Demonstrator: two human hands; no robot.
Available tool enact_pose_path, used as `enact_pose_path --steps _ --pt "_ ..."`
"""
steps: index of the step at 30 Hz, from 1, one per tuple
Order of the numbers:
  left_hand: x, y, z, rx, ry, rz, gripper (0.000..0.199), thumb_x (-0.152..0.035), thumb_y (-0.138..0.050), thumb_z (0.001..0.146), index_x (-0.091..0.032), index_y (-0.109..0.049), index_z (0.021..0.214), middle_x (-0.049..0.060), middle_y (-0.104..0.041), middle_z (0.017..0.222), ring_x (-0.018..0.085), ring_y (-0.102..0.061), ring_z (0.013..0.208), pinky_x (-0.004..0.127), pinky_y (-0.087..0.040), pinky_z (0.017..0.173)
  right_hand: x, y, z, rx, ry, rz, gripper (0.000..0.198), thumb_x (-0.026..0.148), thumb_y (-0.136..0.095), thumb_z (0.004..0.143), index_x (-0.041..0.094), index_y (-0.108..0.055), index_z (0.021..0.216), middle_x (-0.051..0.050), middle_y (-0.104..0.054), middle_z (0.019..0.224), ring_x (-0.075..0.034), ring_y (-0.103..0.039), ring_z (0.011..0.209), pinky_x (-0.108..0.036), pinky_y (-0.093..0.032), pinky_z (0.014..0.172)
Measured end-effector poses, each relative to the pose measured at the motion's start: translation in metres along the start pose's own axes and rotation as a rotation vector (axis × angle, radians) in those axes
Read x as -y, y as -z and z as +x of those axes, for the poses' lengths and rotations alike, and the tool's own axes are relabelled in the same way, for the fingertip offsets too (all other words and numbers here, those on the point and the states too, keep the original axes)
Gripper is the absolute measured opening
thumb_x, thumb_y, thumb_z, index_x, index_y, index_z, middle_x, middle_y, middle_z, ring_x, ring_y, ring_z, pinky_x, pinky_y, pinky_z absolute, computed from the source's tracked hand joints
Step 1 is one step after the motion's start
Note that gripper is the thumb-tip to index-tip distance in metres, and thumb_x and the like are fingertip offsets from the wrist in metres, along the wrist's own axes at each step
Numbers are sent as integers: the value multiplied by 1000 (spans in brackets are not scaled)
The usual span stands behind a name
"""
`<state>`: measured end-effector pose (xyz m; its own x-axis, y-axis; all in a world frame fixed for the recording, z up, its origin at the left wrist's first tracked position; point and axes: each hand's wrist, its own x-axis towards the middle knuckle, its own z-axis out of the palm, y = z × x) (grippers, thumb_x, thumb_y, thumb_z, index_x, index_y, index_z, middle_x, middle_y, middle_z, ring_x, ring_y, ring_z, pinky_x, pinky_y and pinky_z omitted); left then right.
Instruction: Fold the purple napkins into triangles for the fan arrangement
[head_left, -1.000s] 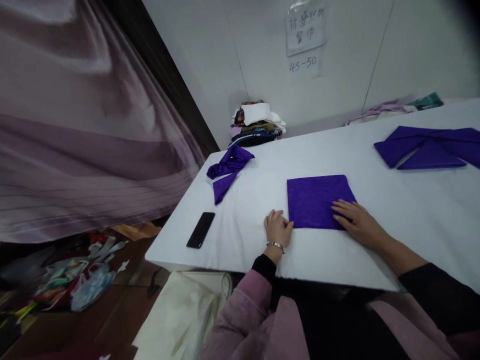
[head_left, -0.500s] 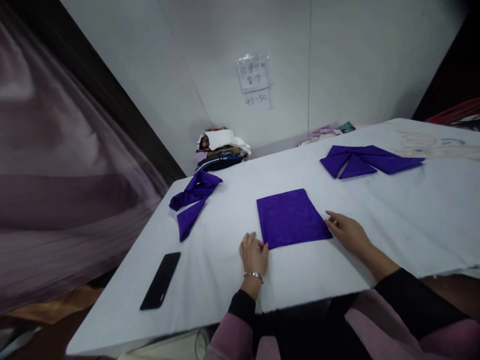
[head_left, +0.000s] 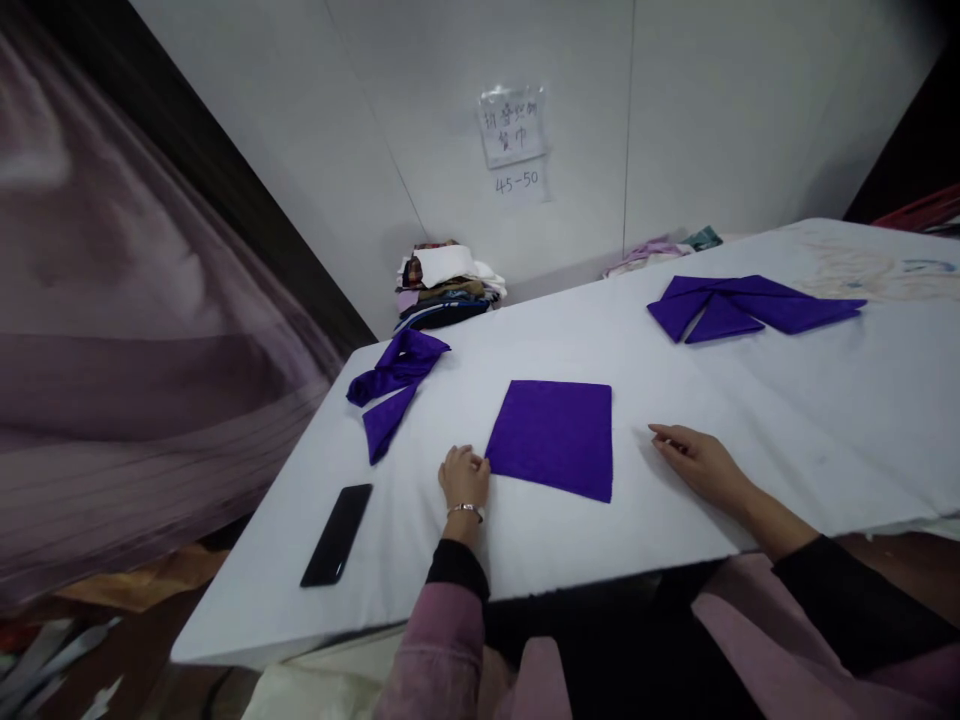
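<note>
A purple cloth napkin [head_left: 556, 436], folded into a flat square with its edges aligned, lies in front of me on the white-covered table [head_left: 600, 545]. My left hand [head_left: 463, 480], with a bracelet at the wrist, pinches the napkin's near-left corner between thumb and fingertips. To the right of the square, my right hand [head_left: 697, 458] hovers low over the tabletop, apart from the cloth. Its fingers are stretched out and hold nothing.
Farther back on the right lies a shaped purple napkin [head_left: 739, 306]; another purple napkin [head_left: 397, 385], loosely knotted or twisted, lies on the left. A black phone [head_left: 337, 535] rests near the left edge. Stacked clothes [head_left: 446, 288] stand against the wall, below a paper sign [head_left: 513, 128].
The square napkin has turned and shifted left, its near-left corner going along with my left hand. My right hand has come away from the napkin's right corner. The view has tilted slightly.
</note>
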<state>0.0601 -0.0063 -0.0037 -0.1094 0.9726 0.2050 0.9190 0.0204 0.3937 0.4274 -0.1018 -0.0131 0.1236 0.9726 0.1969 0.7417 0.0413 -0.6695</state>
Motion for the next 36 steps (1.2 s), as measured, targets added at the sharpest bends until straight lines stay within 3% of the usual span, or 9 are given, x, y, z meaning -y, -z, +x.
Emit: enact_pose_path --steps 6,9,13,15,21,29,33,36 --pt "-2 3 -9 -45 -42 -51 9 -22 -58 79 -21 -65 85 9 -62 119 23 -51 117 43 -36 102 19 -7 -4 70 121 23 37 44 -39 89 28 -63 113 -4 -66 109 -23 -62 93 -37 -54 75" --pt "-14 3 -23 -44 -182 -104 12 -20 -57 81 -22 -65 91 7 -61 119 23 -51 118 44 -35 103 28 -12 -1 107 229 -41 36 42 -39 89 29 -64 113 -4 -64 115 -24 -60 102 -38 -53 81" --pt "-29 1 -41 47 -431 -201 21 -14 -54 81 -22 -65 98 7 -62 116 21 -53 113 43 -41 100 37 -22 5 173 426 -63 35 34 -38 89 29 -66 110 -6 -66 111 -24 -60 102 -43 -51 87" --pt "-31 -2 -45 77 -488 -188 25 -11 -55 80 -22 -65 101 6 -62 117 22 -53 113 44 -42 100 39 -28 8 199 529 -55 34 29 -39 89 28 -67 108 -7 -67 108 -24 -60 101 -43 -52 86" --pt "-21 -8 -39 98 -438 -127 21 -15 -55 82 -21 -68 98 6 -65 110 23 -56 106 43 -45 97 34 -44 15 195 698 -106 31 22 -44 88 26 -71 101 -9 -69 104 -25 -63 96 -43 -53 81" --pt "-16 -2 -30 34 -355 -278 18 -17 -53 82 -21 -70 87 5 -68 100 20 -59 98 40 -50 92 34 -38 20 212 682 -124 30 29 -43 90 28 -72 99 -7 -69 105 -25 -64 94 -42 -55 78" --pt "-27 0 -8 1 -370 -203 27 -20 -46 86 -20 -65 106 7 -62 119 21 -53 114 43 -42 101 64 -43 50 205 652 -78 37 35 -37 93 26 -64 116 -8 -65 117 -25 -58 110 -47 -48 94" --pt "-37 -8 2 92 -294 -21 45 -31 -45 89 -12 -50 129 13 -43 142 26 -34 133 44 -31 110 97 -66 79 288 664 -104 45 41 -34 94 22 -52 131 -9 -51 136 -26 -41 128 -51 -33 106"
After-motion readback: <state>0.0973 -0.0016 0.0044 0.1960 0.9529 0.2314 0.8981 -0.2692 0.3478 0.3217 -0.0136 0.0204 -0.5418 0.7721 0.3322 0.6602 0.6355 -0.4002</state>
